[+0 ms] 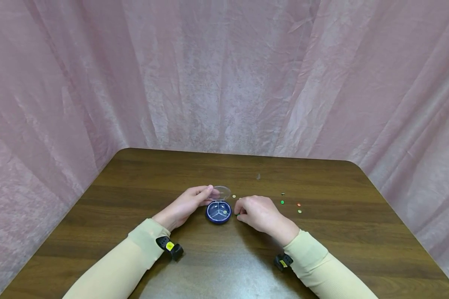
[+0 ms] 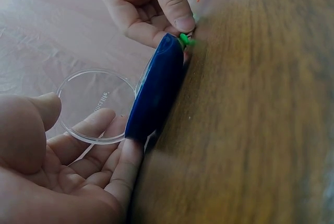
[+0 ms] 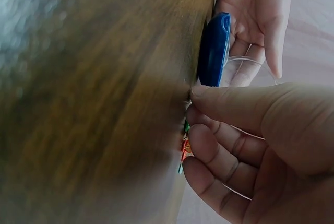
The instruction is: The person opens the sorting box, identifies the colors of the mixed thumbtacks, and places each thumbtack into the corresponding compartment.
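A round dark blue pill case (image 1: 218,212) sits on the table, its clear lid (image 1: 220,192) raised; one small yellowish disc (image 1: 225,212) lies in the right compartment of its divided inside. My left hand (image 1: 188,204) holds the case from the left, thumb at the lid's rim, fingers behind the lid and against the blue body. Just right of the case, my right hand (image 1: 260,212) reaches down to the tabletop. Its thumb and forefinger pinch at a small green disc (image 2: 185,39), right beside the case's edge; the fingertips partly hide it.
On the wooden table (image 1: 164,166), a yellowish disc (image 1: 233,196) lies beside the lid. Farther right are a green disc (image 1: 282,202), an orange disc (image 1: 299,204) and another yellowish disc (image 1: 299,211). A pink curtain (image 1: 224,83) hangs behind the table.
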Demonstrator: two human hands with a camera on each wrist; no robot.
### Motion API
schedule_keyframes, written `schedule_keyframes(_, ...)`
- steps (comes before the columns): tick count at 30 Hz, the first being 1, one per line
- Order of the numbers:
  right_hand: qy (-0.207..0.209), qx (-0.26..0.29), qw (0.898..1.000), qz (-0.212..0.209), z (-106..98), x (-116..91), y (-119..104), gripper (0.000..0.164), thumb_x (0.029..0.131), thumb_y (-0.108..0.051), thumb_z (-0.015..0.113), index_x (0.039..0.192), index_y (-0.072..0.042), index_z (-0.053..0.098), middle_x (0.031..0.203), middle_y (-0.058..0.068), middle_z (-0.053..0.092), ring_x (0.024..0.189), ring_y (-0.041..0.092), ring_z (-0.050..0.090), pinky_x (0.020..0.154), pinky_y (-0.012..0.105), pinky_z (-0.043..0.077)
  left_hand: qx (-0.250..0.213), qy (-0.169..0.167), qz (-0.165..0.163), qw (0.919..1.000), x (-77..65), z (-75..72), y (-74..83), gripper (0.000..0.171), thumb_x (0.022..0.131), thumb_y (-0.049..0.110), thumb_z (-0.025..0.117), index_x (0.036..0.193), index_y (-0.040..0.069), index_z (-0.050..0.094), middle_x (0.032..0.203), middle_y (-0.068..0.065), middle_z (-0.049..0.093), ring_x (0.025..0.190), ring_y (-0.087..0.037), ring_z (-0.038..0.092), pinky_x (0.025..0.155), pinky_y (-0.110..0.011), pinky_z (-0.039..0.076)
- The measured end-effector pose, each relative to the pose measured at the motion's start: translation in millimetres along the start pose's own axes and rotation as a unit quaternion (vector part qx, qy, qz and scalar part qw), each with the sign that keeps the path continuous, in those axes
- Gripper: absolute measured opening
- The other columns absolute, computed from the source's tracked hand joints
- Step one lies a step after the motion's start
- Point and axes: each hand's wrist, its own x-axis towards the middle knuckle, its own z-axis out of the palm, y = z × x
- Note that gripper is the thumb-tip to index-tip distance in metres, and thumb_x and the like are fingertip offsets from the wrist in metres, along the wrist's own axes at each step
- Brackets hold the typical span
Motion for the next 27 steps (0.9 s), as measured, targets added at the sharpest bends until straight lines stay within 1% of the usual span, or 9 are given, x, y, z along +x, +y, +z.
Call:
schedule_keyframes(7, 0.008, -0.013, 1.000, 0.004, 1, 0, 1, 0.019, 0.089, -0.010, 0.089, 0.084, -0.023, 0.076, 0.077, -0.015, 0.067, 0.075, 0.013, 0.066, 0.064, 0.039, 0.055, 0.002, 0.000, -0.001, 1.0000, -0.3, 0.3, 0.7, 0.047, 0.121, 0.034, 0.049, 0.139, -0.004, 0.070, 0.142, -0.018, 0.071, 0.136, -0.030, 0.065, 0.118, -0.044, 0.051)
schedule_keyframes(12, 0.006, -0.016, 1.000, 0.006, -1, -1, 0, 0.019, 0.089, -0.010, 0.087, 0.083, -0.024, 0.076, 0.077, -0.013, 0.067, 0.074, 0.015, 0.066, 0.063, 0.041, 0.054, 0.005, -0.003, 0.002, 1.0000, -0.4, 0.0, 1.0, 0.049, 0.121, 0.035, 0.049, 0.139, -0.005, 0.070, 0.142, -0.020, 0.071, 0.136, -0.031, 0.064, 0.117, -0.043, 0.051)
schedule_keyframes(15, -0.006, -0.012, 1.000, 0.005, -3, -2, -1, 0.019, 0.091, -0.010, 0.085, 0.082, -0.023, 0.075, 0.077, -0.013, 0.065, 0.072, 0.015, 0.063, 0.063, 0.041, 0.053, 0.004, -0.004, 0.004, 1.0000, -0.4, -0.3, 0.7, 0.049, 0.121, 0.034, 0.049, 0.139, -0.006, 0.069, 0.142, -0.021, 0.070, 0.136, -0.033, 0.064, 0.118, -0.045, 0.050)
schedule_keyframes(18, -0.028, 0.001, 1.000, 0.003, -7, -4, -2, 0.021, 0.092, -0.013, 0.085, 0.079, -0.024, 0.072, 0.076, -0.014, 0.062, 0.071, 0.013, 0.060, 0.065, 0.040, 0.053, 0.003, -0.006, 0.009, 0.9999, -0.4, -0.4, 0.5, 0.049, 0.121, 0.034, 0.049, 0.139, -0.007, 0.069, 0.142, -0.023, 0.070, 0.135, -0.035, 0.064, 0.119, -0.048, 0.049)
schedule_keyframes(21, -0.049, 0.014, 0.999, 0.006, -10, -5, -3, 0.024, 0.093, -0.016, 0.087, 0.078, -0.024, 0.070, 0.075, -0.015, 0.060, 0.072, 0.011, 0.058, 0.067, 0.039, 0.053, 0.002, -0.004, 0.007, 1.0000, -0.7, -0.2, 1.3, 0.049, 0.121, 0.034, 0.049, 0.139, -0.006, 0.069, 0.142, -0.022, 0.070, 0.134, -0.034, 0.065, 0.119, -0.048, 0.049)
schedule_keyframes(27, -0.058, 0.015, 0.998, 0.021, -11, -4, -3, 0.022, 0.095, -0.016, 0.086, 0.080, -0.023, 0.072, 0.076, -0.014, 0.060, 0.074, 0.013, 0.056, 0.070, 0.039, 0.053, -0.002, -0.001, -0.004, 1.0000, -0.5, -0.5, 1.1, 0.046, 0.120, 0.034, 0.050, 0.139, -0.003, 0.071, 0.142, -0.019, 0.071, 0.133, -0.031, 0.066, 0.119, -0.046, 0.050)
